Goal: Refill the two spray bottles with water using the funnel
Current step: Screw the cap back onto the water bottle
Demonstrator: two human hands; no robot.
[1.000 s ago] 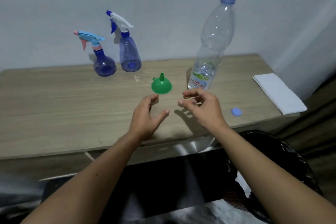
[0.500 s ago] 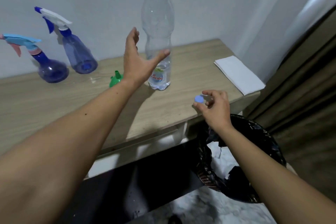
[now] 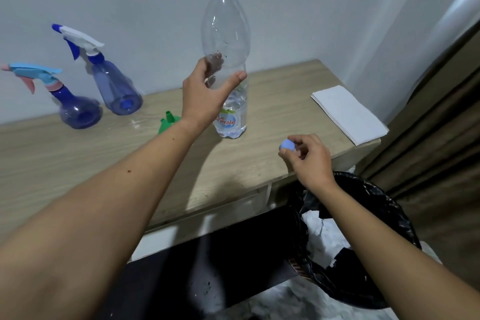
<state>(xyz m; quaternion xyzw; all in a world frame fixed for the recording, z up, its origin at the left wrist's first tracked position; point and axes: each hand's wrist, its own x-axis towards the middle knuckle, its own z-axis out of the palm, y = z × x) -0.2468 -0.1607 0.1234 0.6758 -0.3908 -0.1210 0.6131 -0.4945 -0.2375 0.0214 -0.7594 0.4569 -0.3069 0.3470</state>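
Observation:
A tall clear water bottle (image 3: 226, 21) stands uncapped on the wooden table (image 3: 78, 163), with a little water at its bottom. My left hand (image 3: 200, 96) wraps around its middle, thumb in front and fingers behind the plastic. My right hand (image 3: 309, 161) pinches the blue bottle cap (image 3: 287, 144) above the table's front edge. A green funnel (image 3: 168, 121) rests spout up just left of the bottle, partly hidden by my left wrist. Two blue spray bottles stand at the back left: a round one with a light-blue trigger (image 3: 78, 109) and a conical one with a white trigger (image 3: 117, 88).
A folded white napkin (image 3: 348, 114) lies on the table's right end. A black-lined waste bin (image 3: 389, 215) with white paper in it stands under the right corner. A brown curtain (image 3: 441, 112) hangs at the right; a wall backs the table.
My left hand reached from near the funnel to the water bottle and closed around it. My right hand picked the blue cap off the table. The view swung right.

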